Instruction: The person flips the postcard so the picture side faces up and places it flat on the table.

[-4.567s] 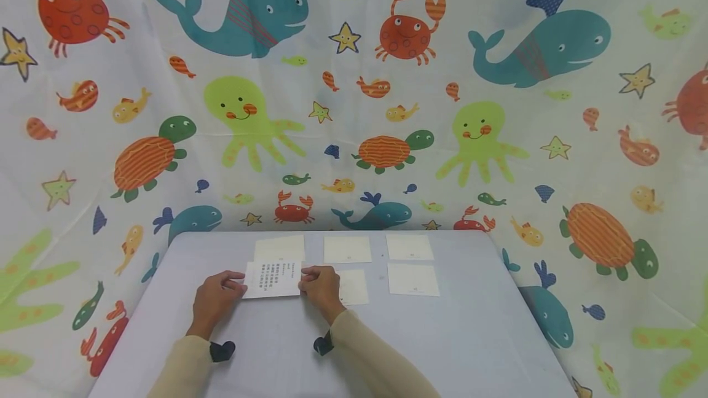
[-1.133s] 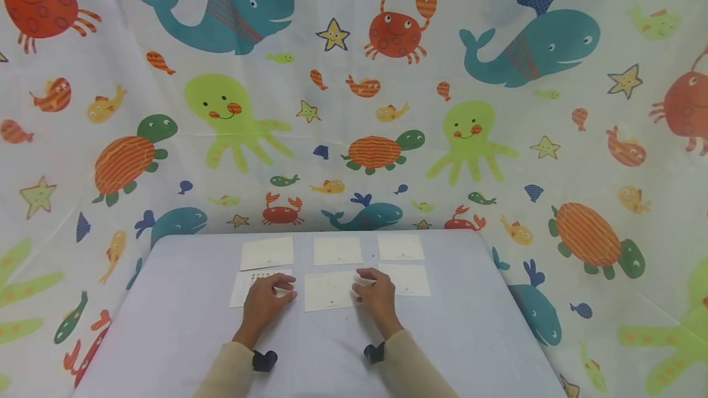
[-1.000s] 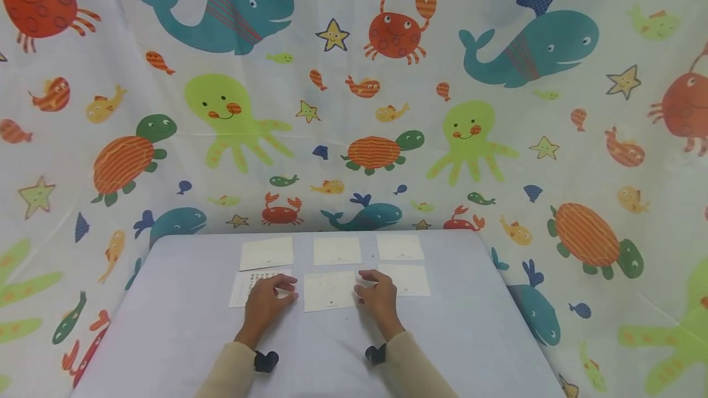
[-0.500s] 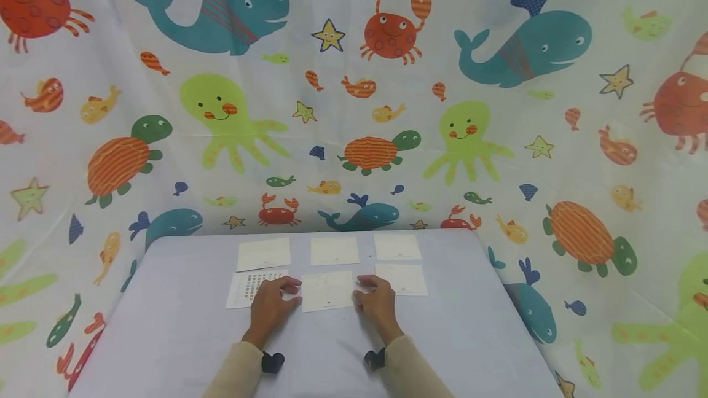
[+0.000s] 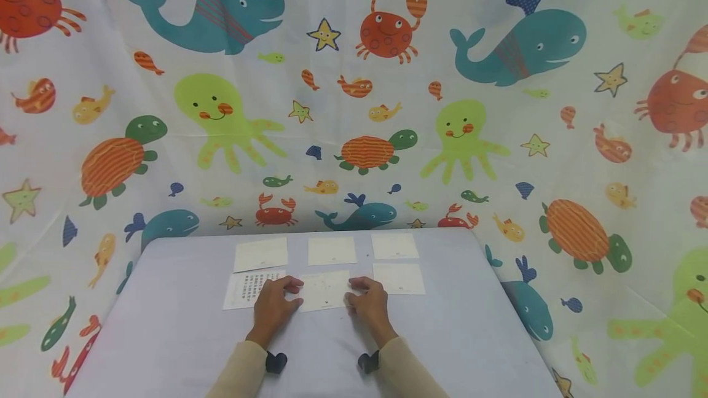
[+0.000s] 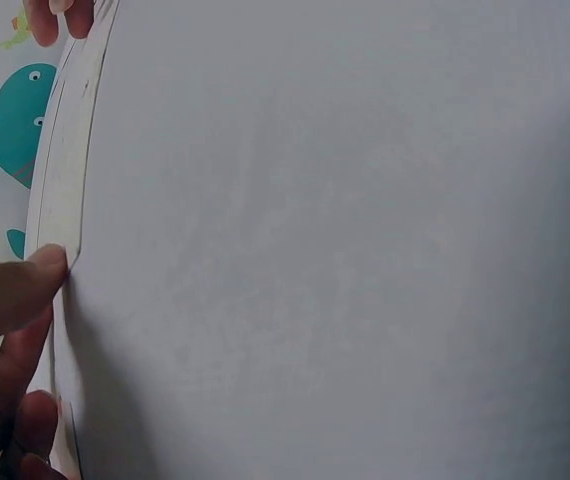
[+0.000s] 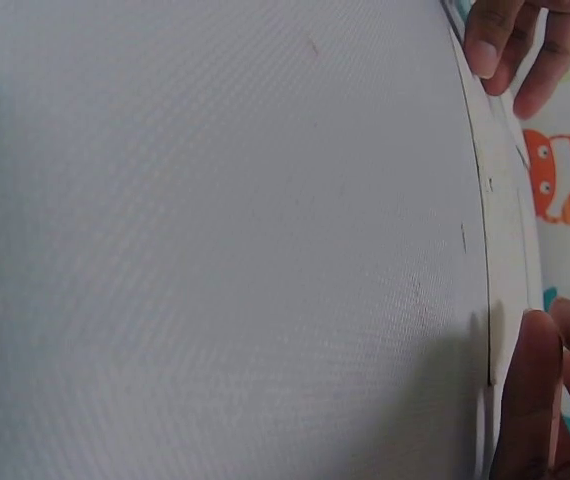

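In the head view both hands frame a cream card with faint marks, lying flat in the middle of the front row. My left hand has its thumb and fingertips at the card's left edge, fingers loosely bent. At the opposite edge are the fingertips of my right hand, spread in a loose curve. The left wrist view has the left thumb right at a card corner; the right wrist view shows right fingers beside the other end. A white card with printed text lies partly behind the left hand.
Three plain cards form the back row: left, middle and right. Another card lies right of the right hand. The white-covered table ends at a sea-animal curtain.
Some seconds ago both hands held the printed card; it now lies at front left, released. Since then the left hand has moved right, up to the middle card's edge. The head view has shifted slightly.
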`<control>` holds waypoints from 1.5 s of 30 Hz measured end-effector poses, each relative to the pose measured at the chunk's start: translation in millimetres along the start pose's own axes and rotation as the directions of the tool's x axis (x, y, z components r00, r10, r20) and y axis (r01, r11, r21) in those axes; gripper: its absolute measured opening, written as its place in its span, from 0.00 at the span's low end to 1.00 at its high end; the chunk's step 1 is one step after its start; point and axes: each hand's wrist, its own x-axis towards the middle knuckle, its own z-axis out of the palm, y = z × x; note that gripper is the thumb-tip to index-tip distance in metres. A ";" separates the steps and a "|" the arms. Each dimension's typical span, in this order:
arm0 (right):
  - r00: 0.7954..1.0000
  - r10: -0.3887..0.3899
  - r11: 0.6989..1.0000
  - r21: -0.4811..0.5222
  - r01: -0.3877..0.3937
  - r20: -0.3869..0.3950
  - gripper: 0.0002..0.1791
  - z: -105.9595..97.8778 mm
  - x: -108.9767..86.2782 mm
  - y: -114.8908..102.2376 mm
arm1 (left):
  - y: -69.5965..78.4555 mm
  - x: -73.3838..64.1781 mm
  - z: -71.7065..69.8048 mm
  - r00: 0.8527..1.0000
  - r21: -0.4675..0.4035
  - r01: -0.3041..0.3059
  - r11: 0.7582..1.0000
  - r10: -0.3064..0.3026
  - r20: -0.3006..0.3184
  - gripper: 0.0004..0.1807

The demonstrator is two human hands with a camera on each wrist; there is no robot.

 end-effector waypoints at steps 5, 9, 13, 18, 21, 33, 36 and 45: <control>1.000 -0.004 0.999 -0.033 0.003 -0.025 0.16 1.1 0.0 -1.3 | 1.4 -1.8 -2.2 1.000 0.000 0.000 1.000 0.000 0.001 0.18; 0.998 -0.020 0.997 -0.073 0.015 -0.055 0.14 1.1 1.8 -1.8 | 3.0 -2.1 -2.8 1.000 0.005 0.004 1.000 -0.004 0.006 0.18; 0.998 -0.011 0.999 -0.039 0.008 -0.064 0.13 -0.1 4.3 -2.4 | 4.4 -1.1 -3.3 1.000 0.003 -0.002 1.000 0.002 0.007 0.18; 0.997 0.028 1.000 0.004 -0.028 -0.068 0.12 -1.7 7.3 -3.3 | 4.3 -1.2 -3.6 1.000 0.000 -0.011 1.000 0.011 0.006 0.17; 0.998 0.040 0.999 0.028 -0.039 -0.047 0.10 -2.8 8.6 -2.9 | 3.4 -1.7 -2.8 1.000 0.004 -0.014 1.000 0.014 0.001 0.17; 0.997 0.070 0.980 0.182 -0.075 0.032 0.10 -14.2 14.2 4.9 | 3.0 -2.8 -6.3 1.000 -0.007 -0.012 1.000 0.012 0.005 0.15; 0.996 0.074 0.974 0.210 -0.083 0.053 0.11 -17.9 14.4 5.7 | 1.4 -3.2 -6.1 1.000 -0.019 -0.018 1.000 0.018 0.003 0.14; 0.988 0.097 0.958 0.257 -0.125 0.122 0.13 -29.7 13.9 2.3 | 4.0 0.3 -10.6 0.997 -0.146 0.004 0.989 0.007 0.076 0.15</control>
